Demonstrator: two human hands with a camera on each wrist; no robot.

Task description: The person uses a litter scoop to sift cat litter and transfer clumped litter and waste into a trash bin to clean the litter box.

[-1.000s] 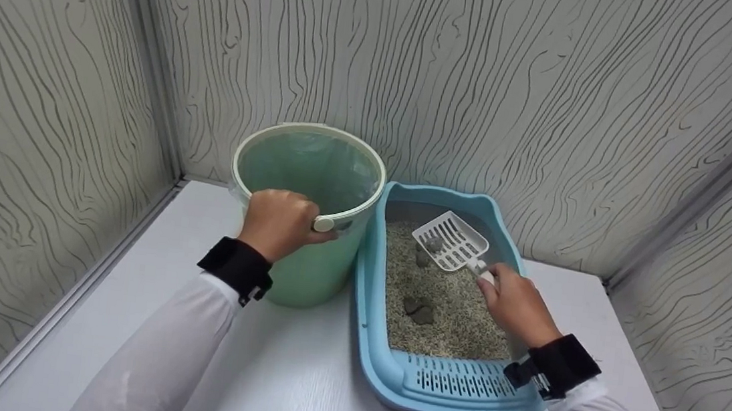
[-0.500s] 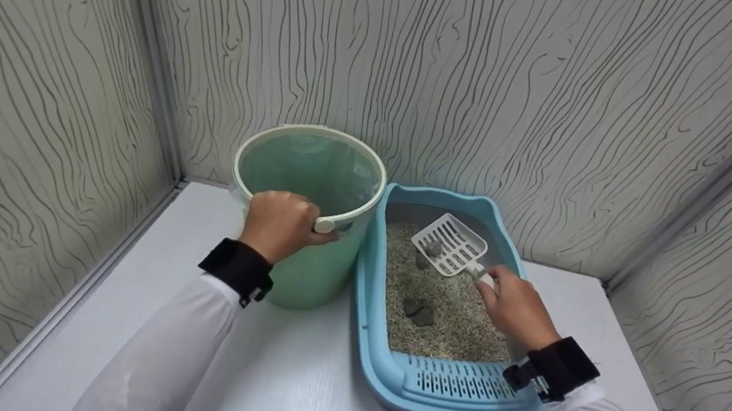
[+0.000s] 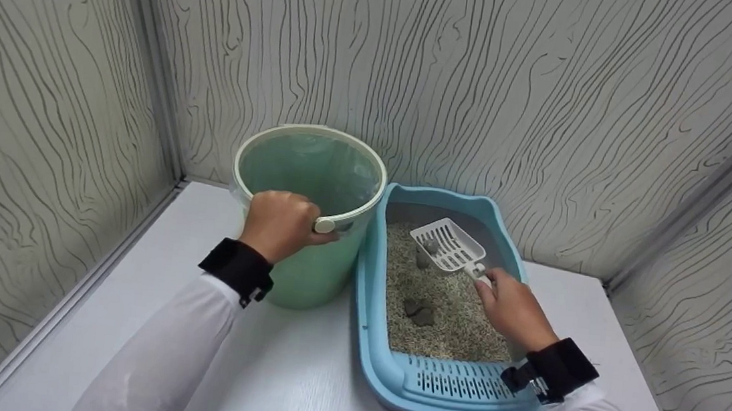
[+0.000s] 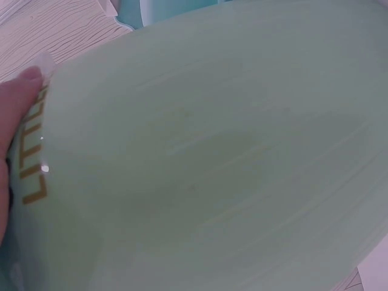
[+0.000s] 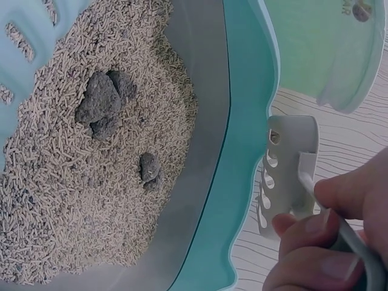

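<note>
Your left grip (image 3: 280, 224) is curled over the near rim of the green bin (image 3: 309, 277), with the thumb outside, just beside the round cream-coloured button (image 3: 324, 226); your left wrist view shows a fingertip near gold lettering (image 4: 33, 151) on the bin's outer side. That bin stands by the back edge of the white desk (image 3: 295, 380), toward its back left corner, with a clear liner (image 3: 350, 164) inside. Your right grip (image 3: 517, 307) is closed around the handle of the white slotted scoop (image 3: 465, 252), which you hold above the rear half of the blue litter box (image 3: 366, 346). A grey clump (image 3: 431, 245) appears to lie on the scoop's slats, toward the bin side. The box sits just beside the bin, short of the desk's back right corner, and runs from near the back edge toward the front edge, where its perforated step (image 3: 467, 380) faces you. In the pale litter (image 3: 454, 331) you have a smaller clump (image 3: 423, 259) by the scoop and a group of darker clumps (image 3: 421, 311) closer to the step. Black cuffs (image 3: 236, 268) circle both your wrists over white sleeves (image 3: 153, 353).
</note>
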